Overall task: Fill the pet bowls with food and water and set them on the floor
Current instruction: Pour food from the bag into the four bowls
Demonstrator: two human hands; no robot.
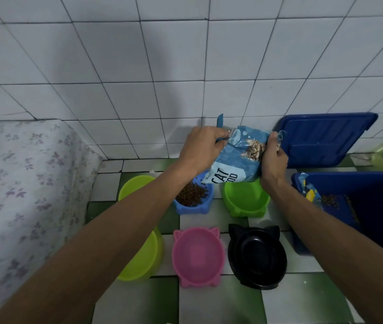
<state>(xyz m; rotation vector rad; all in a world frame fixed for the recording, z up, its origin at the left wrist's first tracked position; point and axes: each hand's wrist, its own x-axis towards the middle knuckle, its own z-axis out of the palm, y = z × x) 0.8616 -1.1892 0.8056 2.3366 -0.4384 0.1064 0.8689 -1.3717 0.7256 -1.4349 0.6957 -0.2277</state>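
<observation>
My left hand (199,148) and right hand (273,157) grip the bag (235,160) above the blue bowl (194,208); I should tip it slowly.

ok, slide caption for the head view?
The left hand and right hand grip a cat food bag; blue bowl holds kibble, green bowl, pink bowl and black bowl show none.

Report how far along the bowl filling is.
Done: the blue bowl holds kibble. In hand: left hand and right hand grip the top of the bag. Left: green bowl, pink bowl, black bowl and two yellow bowls look empty; no water shows in any.
</observation>
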